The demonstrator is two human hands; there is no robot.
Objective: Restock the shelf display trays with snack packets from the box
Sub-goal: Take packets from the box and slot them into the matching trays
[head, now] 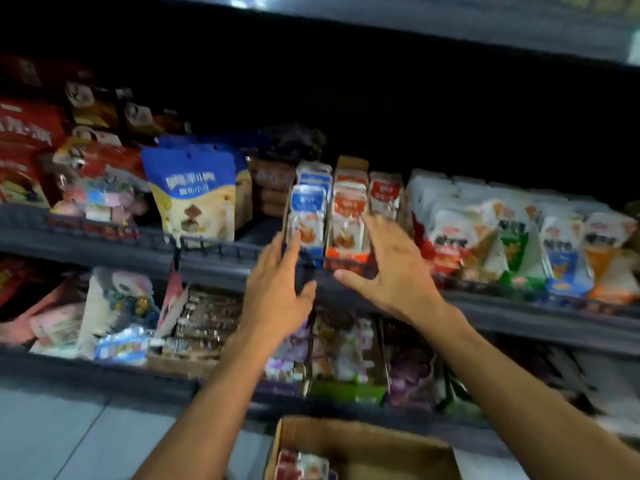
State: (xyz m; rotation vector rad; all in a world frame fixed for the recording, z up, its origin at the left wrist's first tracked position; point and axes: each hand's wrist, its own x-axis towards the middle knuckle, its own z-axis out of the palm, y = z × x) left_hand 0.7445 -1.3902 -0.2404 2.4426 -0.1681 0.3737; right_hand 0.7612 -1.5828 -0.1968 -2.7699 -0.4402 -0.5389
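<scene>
Two narrow display trays stand side by side on the middle shelf: one with blue-and-white snack packets [308, 213] and one with orange-and-white packets [348, 216]. My left hand [278, 289] reaches up with straight fingers touching the left side of the blue tray's front. On the right, the fingers of my right hand [388, 268] are spread against the orange tray's front and side. Neither hand holds a packet. The cardboard box [363, 445] sits below at the bottom edge, with a few red-and-white packets [301, 465] inside.
A third tray of red-topped packets [384, 195] stands just right of my right hand. Blue-and-cream pouches [194, 195] fill the shelf to the left, mixed white bags [519, 237] to the right. The lower shelf [221, 268] holds more trays. Grey floor [69, 438] lies at lower left.
</scene>
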